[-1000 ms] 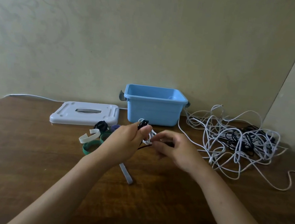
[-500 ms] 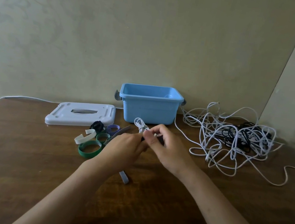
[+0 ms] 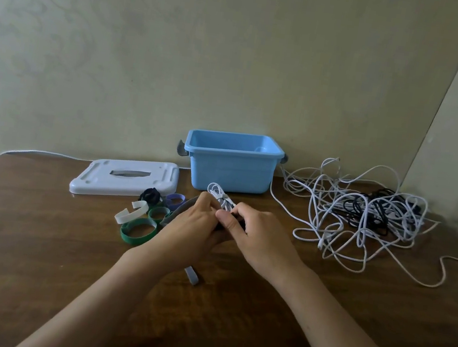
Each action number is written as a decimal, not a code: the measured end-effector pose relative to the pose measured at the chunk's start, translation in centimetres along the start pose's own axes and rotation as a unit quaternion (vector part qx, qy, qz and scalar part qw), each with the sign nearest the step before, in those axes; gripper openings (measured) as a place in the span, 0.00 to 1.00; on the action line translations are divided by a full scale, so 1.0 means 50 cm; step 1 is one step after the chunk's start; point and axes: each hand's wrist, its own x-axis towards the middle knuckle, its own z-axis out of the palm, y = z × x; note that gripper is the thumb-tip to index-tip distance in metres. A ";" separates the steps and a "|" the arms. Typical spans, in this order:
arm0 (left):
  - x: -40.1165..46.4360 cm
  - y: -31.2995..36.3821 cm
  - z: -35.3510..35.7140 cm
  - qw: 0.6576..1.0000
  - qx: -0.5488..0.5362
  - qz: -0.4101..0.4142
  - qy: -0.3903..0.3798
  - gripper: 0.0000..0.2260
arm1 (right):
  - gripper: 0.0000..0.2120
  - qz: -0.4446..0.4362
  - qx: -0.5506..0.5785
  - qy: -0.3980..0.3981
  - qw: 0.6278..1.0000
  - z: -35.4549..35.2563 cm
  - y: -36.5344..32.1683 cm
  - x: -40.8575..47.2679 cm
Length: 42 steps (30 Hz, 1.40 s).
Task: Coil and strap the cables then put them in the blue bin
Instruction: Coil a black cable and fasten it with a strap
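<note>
We held a small white cable bundle [image 3: 220, 197] between both hands, above the brown wooden counter [image 3: 34, 249] and just in front of the blue bin [image 3: 229, 170]. The bundle was thin white cord folded into several tight loops, and its far end stuck up past our fingertips. Our left hand [image 3: 195, 229] curled its fingers round the near part of the bundle. Our right hand [image 3: 254, 235] pinched it from the right side, thumb pointing left across a dark piece that may have been a strap, though the view there was too cramped to be sure. A pale grey strap [image 3: 191, 275] showed its end below our left wrist, lying on the counter.

The bin stood open against the far wall, with grey latches at both ends. To its right sprawled a loose tangle of cables [image 3: 362, 221], mostly white with black cord mixed in at the far side. Left of the bin lay a white lid [image 3: 124, 177], flat on the counter. Between the lid and our left hand sat rolled straps: a green strap ring [image 3: 138, 231], a white strap [image 3: 131, 212], a black one [image 3: 150, 194] and a purple one [image 3: 176, 199].
</note>
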 end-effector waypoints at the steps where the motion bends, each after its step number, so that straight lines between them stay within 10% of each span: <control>1: -0.001 0.001 -0.001 1.000 -0.008 0.000 0.004 0.13 | 0.19 -0.007 -0.020 0.004 1.000 -0.001 -0.002 0.000; 9: 0.009 0.005 0.000 0.998 -0.051 -0.039 0.027 0.06 | 0.19 -0.052 -0.124 0.030 0.990 -0.005 -0.012 0.005; 42: -0.001 0.012 0.010 0.992 -0.109 0.020 0.068 0.04 | 0.19 0.005 0.106 0.063 0.992 0.008 0.014 0.017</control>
